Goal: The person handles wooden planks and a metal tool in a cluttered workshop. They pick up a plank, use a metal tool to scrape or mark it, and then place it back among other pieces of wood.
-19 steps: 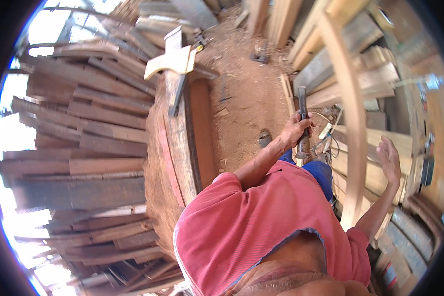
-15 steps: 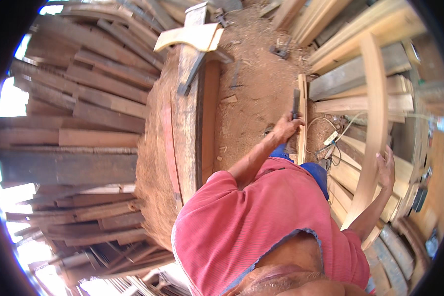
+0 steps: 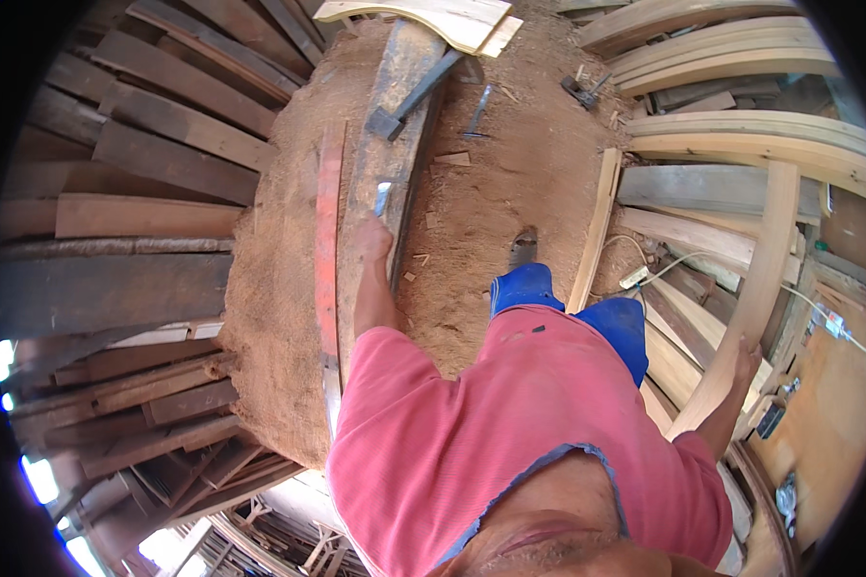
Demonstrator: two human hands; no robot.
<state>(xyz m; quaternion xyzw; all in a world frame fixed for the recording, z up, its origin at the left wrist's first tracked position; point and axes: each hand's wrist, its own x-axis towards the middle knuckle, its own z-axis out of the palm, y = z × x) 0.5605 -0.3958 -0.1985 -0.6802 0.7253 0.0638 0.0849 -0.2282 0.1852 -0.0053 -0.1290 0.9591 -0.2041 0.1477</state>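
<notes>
The left hand (image 3: 375, 236) is over the worn wooden bench (image 3: 364, 178), its fingers closed around a chisel (image 3: 383, 198), whose bright blade points toward the far end. The right hand (image 3: 747, 360) is at the right edge of a long pale plank (image 3: 760, 260) that slants up from beside the shoulder; whether its fingers grip the wood, I cannot tell. Farther along the bench lies a dark-headed hammer (image 3: 387, 122), just short of a pale curved board (image 3: 447, 19) laid across the end. A red-painted bar (image 3: 328, 240) runs along the bench's left side. On the sawdust-covered ground (image 3: 500, 192) to its right lies a T-shaped tool (image 3: 477, 113). A white power strip (image 3: 634, 278) sits near the right knee, and dark boards (image 3: 164, 216) are stacked at left.
</notes>
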